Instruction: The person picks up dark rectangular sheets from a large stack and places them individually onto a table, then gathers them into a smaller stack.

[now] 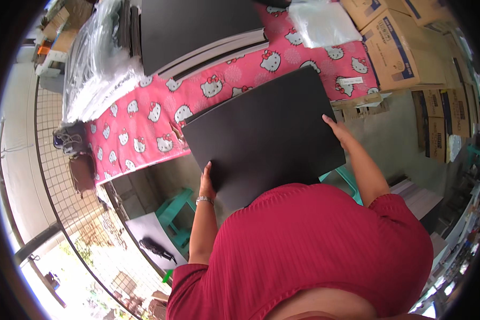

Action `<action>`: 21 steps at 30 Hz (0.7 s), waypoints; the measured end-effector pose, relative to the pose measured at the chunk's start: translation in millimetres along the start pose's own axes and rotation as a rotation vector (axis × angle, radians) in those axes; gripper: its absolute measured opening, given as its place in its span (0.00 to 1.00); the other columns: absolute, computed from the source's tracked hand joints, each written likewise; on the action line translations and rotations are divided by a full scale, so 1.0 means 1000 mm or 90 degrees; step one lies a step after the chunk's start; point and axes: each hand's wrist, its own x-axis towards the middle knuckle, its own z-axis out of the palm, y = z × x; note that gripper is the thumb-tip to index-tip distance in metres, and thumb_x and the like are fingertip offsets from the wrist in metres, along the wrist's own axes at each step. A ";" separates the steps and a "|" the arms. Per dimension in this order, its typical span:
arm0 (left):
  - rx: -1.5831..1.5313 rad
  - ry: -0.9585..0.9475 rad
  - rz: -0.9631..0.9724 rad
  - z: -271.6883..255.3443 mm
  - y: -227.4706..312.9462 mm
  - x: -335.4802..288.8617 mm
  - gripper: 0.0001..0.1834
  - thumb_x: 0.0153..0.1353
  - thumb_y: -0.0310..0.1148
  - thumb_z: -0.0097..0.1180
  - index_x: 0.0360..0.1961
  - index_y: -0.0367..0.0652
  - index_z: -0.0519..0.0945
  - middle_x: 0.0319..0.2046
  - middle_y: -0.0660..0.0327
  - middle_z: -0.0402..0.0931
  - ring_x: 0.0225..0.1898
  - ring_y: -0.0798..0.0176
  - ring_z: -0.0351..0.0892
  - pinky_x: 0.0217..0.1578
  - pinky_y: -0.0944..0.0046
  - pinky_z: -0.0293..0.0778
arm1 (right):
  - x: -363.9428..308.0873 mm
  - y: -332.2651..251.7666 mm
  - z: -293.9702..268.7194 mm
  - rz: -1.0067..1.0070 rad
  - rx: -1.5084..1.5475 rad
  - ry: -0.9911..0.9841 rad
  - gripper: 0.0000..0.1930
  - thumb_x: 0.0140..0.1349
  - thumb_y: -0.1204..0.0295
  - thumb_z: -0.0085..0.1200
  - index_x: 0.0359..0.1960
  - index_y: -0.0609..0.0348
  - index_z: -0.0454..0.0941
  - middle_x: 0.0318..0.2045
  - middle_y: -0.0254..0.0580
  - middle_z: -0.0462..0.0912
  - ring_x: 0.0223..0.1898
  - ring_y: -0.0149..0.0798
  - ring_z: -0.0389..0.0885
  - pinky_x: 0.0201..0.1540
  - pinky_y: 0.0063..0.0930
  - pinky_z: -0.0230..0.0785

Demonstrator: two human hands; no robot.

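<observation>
A large black rectangular board (pixel 266 138) is held tilted in front of my body, its far edge over the table. My left hand (pixel 207 181) is closed on its left edge, thumb on top and fingers hidden beneath. At the opposite edge, my right hand (pixel 336 132) grips it the same way. Along the far left edge a second dark layer peeks out; I cannot tell whether it is a separate board. Beyond it lies a stack of black boards (pixel 202 32) with pale layers showing at the side.
A pink patterned cloth covers the table (pixel 144 112). Clear plastic sleeves (pixel 98 69) pile up at its left, and a clear plastic packet (pixel 322 22) lies at the back. Cardboard boxes (pixel 405 48) stand at the right. A teal stool (pixel 178 213) is below the table's near edge.
</observation>
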 end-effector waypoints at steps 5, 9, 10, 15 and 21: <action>0.054 0.102 0.124 0.011 0.044 -0.041 0.52 0.51 0.62 0.65 0.67 0.36 0.63 0.64 0.50 0.65 0.65 0.53 0.65 0.65 0.50 0.60 | -0.043 -0.007 -0.002 -0.220 0.154 0.000 0.42 0.53 0.46 0.66 0.59 0.68 0.71 0.52 0.49 0.79 0.54 0.43 0.77 0.56 0.35 0.70; 0.200 -0.076 0.430 0.037 0.115 -0.100 0.38 0.54 0.46 0.70 0.59 0.35 0.70 0.55 0.59 0.72 0.60 0.59 0.68 0.64 0.58 0.60 | -0.069 -0.062 -0.023 -0.475 0.189 0.096 0.38 0.53 0.50 0.67 0.57 0.67 0.72 0.49 0.46 0.81 0.50 0.41 0.79 0.54 0.34 0.71; 0.213 -0.129 0.447 0.032 0.135 -0.105 0.39 0.50 0.45 0.73 0.59 0.37 0.71 0.54 0.61 0.72 0.59 0.60 0.68 0.63 0.58 0.60 | -0.069 -0.075 -0.026 -0.548 0.186 0.142 0.37 0.53 0.50 0.68 0.57 0.67 0.72 0.48 0.45 0.81 0.50 0.41 0.79 0.53 0.34 0.71; 0.527 -0.047 0.508 0.029 0.225 -0.095 0.24 0.54 0.33 0.70 0.48 0.34 0.76 0.40 0.62 0.78 0.44 0.63 0.76 0.49 0.62 0.71 | -0.024 -0.144 -0.049 -0.688 0.106 0.030 0.36 0.52 0.52 0.69 0.54 0.68 0.73 0.48 0.46 0.81 0.51 0.40 0.78 0.54 0.35 0.70; 0.451 0.005 0.479 0.029 0.226 -0.041 0.28 0.57 0.35 0.66 0.56 0.35 0.72 0.49 0.58 0.75 0.51 0.60 0.74 0.56 0.60 0.68 | 0.026 -0.159 -0.041 -0.617 -0.071 -0.103 0.38 0.48 0.54 0.73 0.56 0.64 0.73 0.51 0.43 0.80 0.53 0.39 0.76 0.56 0.36 0.69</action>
